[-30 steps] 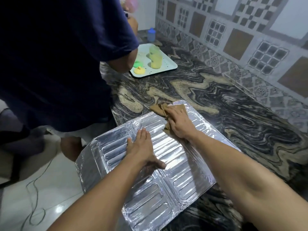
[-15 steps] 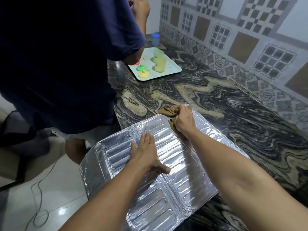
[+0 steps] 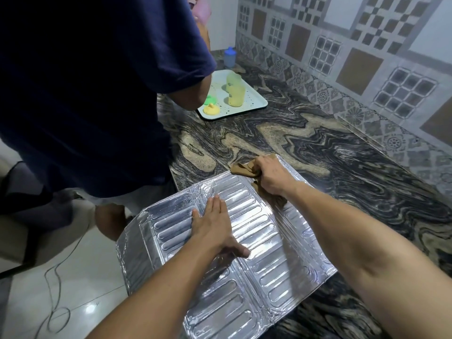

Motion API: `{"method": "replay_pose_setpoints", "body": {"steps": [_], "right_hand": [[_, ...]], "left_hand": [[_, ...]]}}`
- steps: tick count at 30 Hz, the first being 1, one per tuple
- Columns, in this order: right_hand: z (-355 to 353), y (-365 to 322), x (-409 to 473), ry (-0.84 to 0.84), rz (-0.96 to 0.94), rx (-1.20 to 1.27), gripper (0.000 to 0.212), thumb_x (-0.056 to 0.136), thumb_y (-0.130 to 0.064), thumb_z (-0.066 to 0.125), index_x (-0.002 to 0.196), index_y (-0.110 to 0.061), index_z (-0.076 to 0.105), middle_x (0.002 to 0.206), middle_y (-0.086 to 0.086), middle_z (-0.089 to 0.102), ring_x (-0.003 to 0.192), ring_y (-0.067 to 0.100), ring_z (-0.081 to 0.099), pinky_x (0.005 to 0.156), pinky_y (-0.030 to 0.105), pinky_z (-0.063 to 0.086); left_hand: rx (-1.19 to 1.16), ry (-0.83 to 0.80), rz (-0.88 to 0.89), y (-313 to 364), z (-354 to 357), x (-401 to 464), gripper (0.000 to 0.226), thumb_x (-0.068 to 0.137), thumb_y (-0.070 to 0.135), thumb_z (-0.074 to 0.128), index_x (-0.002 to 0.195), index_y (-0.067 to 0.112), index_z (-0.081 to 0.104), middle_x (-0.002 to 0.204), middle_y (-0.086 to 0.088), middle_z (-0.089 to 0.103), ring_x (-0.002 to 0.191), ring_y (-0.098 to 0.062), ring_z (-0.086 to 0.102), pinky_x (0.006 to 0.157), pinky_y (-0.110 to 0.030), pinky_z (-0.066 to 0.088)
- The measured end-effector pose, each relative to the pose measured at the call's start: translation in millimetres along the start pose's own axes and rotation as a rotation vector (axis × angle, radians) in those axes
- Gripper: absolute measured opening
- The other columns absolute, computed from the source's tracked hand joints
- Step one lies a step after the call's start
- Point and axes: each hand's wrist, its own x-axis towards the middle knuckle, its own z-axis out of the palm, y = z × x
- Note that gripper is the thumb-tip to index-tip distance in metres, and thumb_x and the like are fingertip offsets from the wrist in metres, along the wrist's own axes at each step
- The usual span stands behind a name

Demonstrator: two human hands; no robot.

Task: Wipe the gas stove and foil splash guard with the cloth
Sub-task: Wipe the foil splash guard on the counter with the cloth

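Head view. One foil splash guard (image 3: pixel 244 263), ribbed and in folding panels, lies flat on the marbled counter (image 3: pixel 342 152), its near-left part overhanging the counter edge above the floor (image 3: pixel 80 285). One brown cloth (image 3: pixel 247 168) sits at the guard's far edge. One white tray (image 3: pixel 254 105) farther along the counter holds two yellow-green cups (image 3: pixel 236 94), one yellow lid (image 3: pixel 211 110) and one green lid, partly hidden. One blue bottle (image 3: pixel 230 56) stands by the tiled wall. A second person in a navy shirt (image 3: pixel 85 81) stands at left.

Left hand (image 3: pixel 212 226): palm down, fingers straight and together, pressing the foil. Right hand (image 3: pixel 271 176): fingers curled, gripping the cloth against the guard's far edge.
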Motion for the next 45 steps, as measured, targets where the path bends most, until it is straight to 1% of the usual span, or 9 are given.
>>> {"method": "replay_pose_setpoints", "body": {"steps": [6, 9, 12, 18, 22, 26, 34, 39, 45], "right_hand": [[12.5, -7.7, -18.7, 0.172, -0.038, 0.132, 0.014, 0.086, -0.005, 0.046, 0.091, -0.017, 0.05, 0.094, 0.001, 0.054, 0.089, 0.023, 0.048, 0.072, 0.03, 0.03], [14.1, -7.0, -31.4, 0.344, 0.271, 0.2, 0.01, 0.087, -0.019, 0.049, 0.097, -0.017, 0.05, 0.096, 0.001, 0.05, 0.09, 0.021, 0.045, 0.074, 0.035, 0.038], [7.6, -10.4, -32.0, 0.389, 0.481, 0.052, 0.016, 0.087, -0.018, 0.054, 0.103, -0.015, 0.051, 0.097, 0.001, 0.047, 0.096, 0.021, 0.041, 0.095, 0.039, 0.039], [15.9, -25.6, -39.0, 0.144, -0.117, 0.177, 0.023, 0.077, -0.018, 0.042, 0.097, -0.014, 0.054, 0.096, 0.003, 0.054, 0.092, 0.018, 0.043, 0.086, 0.037, 0.037], [17.6, -13.5, -38.2, 0.074, -0.215, 0.139, 0.027, 0.082, -0.011, 0.048, 0.107, -0.015, 0.052, 0.107, 0.003, 0.054, 0.099, 0.016, 0.043, 0.096, 0.037, 0.037], [21.5, -14.3, -36.5, 0.28, 0.198, 0.091, 0.032, 0.089, -0.02, 0.04, 0.12, -0.021, 0.05, 0.121, 0.004, 0.054, 0.115, 0.021, 0.042, 0.108, 0.042, 0.029], [23.2, -37.8, -94.7, 0.25, 0.785, -0.025, 0.056, 0.089, -0.032, 0.043, 0.142, -0.017, 0.032, 0.153, 0.009, 0.032, 0.144, 0.029, 0.02, 0.12, 0.049, 0.006], [11.2, -45.1, -161.4, 0.247, 0.97, -0.029, 0.067, 0.089, -0.037, 0.049, 0.147, -0.014, 0.024, 0.157, 0.012, 0.023, 0.146, 0.032, 0.014, 0.119, 0.047, 0.006], [-0.3, -64.1, -211.1, -0.004, 1.01, -0.124, 0.071, 0.091, -0.03, 0.056, 0.144, -0.001, 0.019, 0.148, 0.027, 0.031, 0.137, 0.041, 0.028, 0.115, 0.048, 0.022]], "left_hand": [[-0.017, 0.015, 0.003, -1.5, 3.0, 0.0, 0.148, 0.054, 0.079, 0.068, 0.151, 0.006, -0.017, 0.158, -0.011, -0.023, 0.147, -0.026, -0.018, 0.117, -0.056, -0.003], [-0.026, 0.029, 0.011, -2.9, 5.3, 0.2, 0.148, 0.054, 0.08, 0.067, 0.151, 0.006, -0.017, 0.159, -0.011, -0.022, 0.147, -0.026, -0.017, 0.117, -0.057, -0.002], [-0.035, 0.033, 0.017, -3.2, 5.1, 2.2, 0.149, 0.053, 0.08, 0.068, 0.151, 0.007, -0.016, 0.159, -0.011, -0.022, 0.147, -0.027, -0.017, 0.117, -0.057, -0.003], [-0.043, 0.028, 0.003, -3.2, 5.3, 4.7, 0.15, 0.051, 0.079, 0.07, 0.151, 0.007, -0.016, 0.159, -0.01, -0.023, 0.147, -0.025, -0.018, 0.117, -0.057, -0.003], [-0.037, 0.022, -0.002, -2.7, 7.1, 5.2, 0.15, 0.051, 0.08, 0.07, 0.151, 0.007, -0.016, 0.159, -0.01, -0.023, 0.147, -0.026, -0.018, 0.117, -0.057, -0.003], [-0.028, 0.036, -0.002, -3.3, 7.1, 6.0, 0.151, 0.05, 0.081, 0.069, 0.151, 0.007, -0.015, 0.159, -0.009, -0.021, 0.148, -0.026, -0.015, 0.118, -0.058, 0.001], [-0.026, 0.03, 0.007, -6.0, 4.5, 5.1, 0.15, 0.05, 0.082, 0.068, 0.152, 0.007, -0.014, 0.159, -0.009, -0.021, 0.148, -0.025, -0.015, 0.117, -0.059, 0.003], [-0.035, 0.063, 0.028, -7.7, 7.1, 2.1, 0.147, 0.053, 0.083, 0.065, 0.152, 0.008, -0.013, 0.159, -0.012, -0.021, 0.148, -0.027, -0.014, 0.116, -0.059, 0.001], [-0.074, 0.094, 0.081, -8.7, 6.6, 3.9, 0.143, 0.055, 0.079, 0.068, 0.153, 0.009, -0.01, 0.16, -0.01, -0.018, 0.148, -0.026, -0.013, 0.116, -0.059, -0.001]]}}
